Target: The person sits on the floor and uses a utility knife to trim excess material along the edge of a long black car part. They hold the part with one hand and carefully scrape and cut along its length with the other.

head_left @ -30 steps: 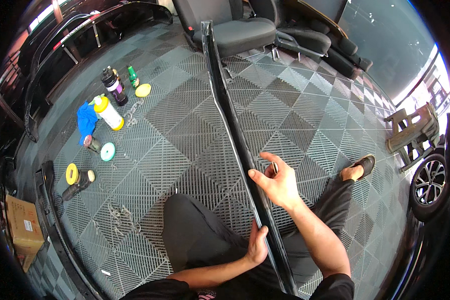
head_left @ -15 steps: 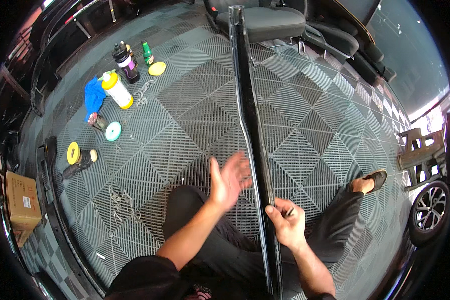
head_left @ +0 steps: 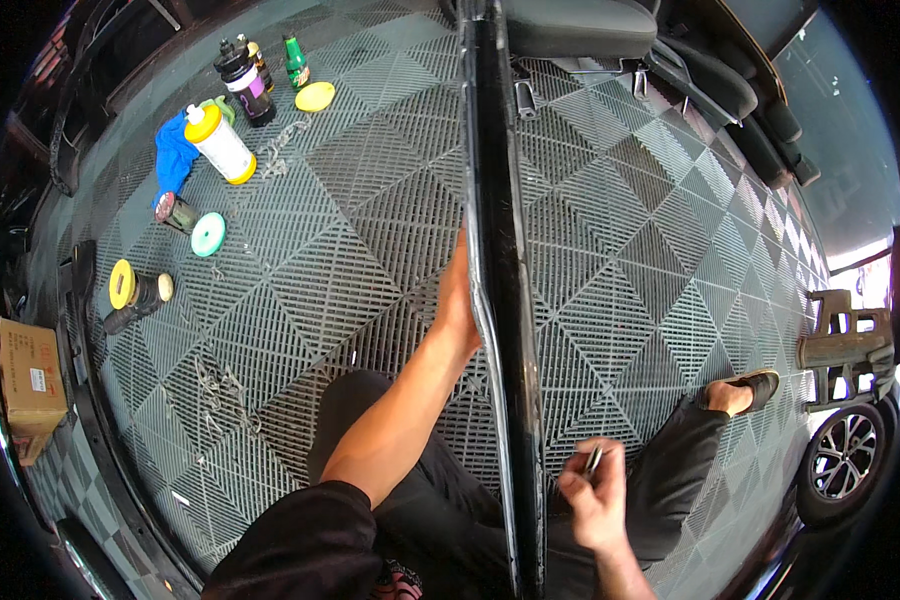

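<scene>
A long black bar (head_left: 510,340) stands on end to the eye, running from the upper edge, where its far tip is cut off, down between the person's legs, where its near end is lost against dark trousers (head_left: 660,505). The left hand (head_left: 457,300) is against the bar's left side; its fingers are partly hidden by the bar, so I cannot tell how far that grip is closed. The right hand (head_left: 597,500) is just beside the bar, apart from it, its grip curled shut with thumb and fingers on a small dark thing (head_left: 593,462) too covered to name.

On the floor (head_left: 380,240), a white bottle with yellow ends (head_left: 223,147) overlaps a blue cloth (head_left: 174,158). Behind it are a dark bottle with a purple band (head_left: 245,88), hiding part of a smaller bottle (head_left: 260,66), and a green bottle (head_left: 296,63). What these hold cannot be seen. A cardboard box (head_left: 33,375) at the left shows only its outside.

The white bottle's label has print too small to read; the green bottle has a small label, and the box carries reddish print and a white sticker.
</scene>
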`<state>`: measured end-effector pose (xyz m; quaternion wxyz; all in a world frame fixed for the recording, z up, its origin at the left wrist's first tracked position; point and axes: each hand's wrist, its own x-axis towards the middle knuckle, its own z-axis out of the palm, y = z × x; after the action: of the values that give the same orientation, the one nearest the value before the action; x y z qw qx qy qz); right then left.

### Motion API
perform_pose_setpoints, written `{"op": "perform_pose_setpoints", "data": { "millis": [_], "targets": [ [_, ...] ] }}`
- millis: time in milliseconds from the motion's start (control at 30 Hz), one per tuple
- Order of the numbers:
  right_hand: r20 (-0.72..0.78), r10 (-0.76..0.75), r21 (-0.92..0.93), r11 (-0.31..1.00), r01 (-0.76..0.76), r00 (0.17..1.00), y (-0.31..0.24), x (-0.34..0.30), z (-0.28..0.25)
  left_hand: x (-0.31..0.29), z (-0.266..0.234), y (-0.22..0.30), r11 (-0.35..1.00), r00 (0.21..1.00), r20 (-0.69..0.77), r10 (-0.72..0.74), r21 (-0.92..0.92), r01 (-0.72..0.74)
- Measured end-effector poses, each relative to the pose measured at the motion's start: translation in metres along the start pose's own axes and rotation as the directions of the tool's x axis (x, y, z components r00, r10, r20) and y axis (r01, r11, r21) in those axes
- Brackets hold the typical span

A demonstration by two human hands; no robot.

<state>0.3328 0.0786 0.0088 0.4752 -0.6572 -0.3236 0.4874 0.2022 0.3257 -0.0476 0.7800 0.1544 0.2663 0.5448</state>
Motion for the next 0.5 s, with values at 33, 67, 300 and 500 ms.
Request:
{"op": "perform_pose_setpoints", "data": {
  "millis": [33, 67, 300, 500],
  "targets": [
    [0.014, -0.039, -0.09, 0.995, 0.04, 0.999, -0.002, 0.008, -0.007, 0.0, -0.009, 0.002, 0.999, 0.999, 0.03, -0.031, 0.021, 0.031],
    [0.0, -0.038, -0.124, 0.992, 0.038, 0.999, -0.007, 0.016, -0.017, 0.002, -0.008, 0.005, 0.997, 0.995, 0.069, -0.076, 0.037, 0.074],
    [0.287, -0.415, -0.683, 0.543, 0.488, 0.863, -0.084, 0.073, -0.01, 0.007, -0.022, -0.013, 0.996, 0.987, 0.152, -0.046, -0.067, 0.057],
    [0.354, -0.536, -0.625, 0.474, 0.62, 0.767, -0.109, 0.111, 0.008, 0.009, -0.007, -0.003, 0.967, 0.963, 0.204, -0.175, -0.147, 0.207]
  ]
}}
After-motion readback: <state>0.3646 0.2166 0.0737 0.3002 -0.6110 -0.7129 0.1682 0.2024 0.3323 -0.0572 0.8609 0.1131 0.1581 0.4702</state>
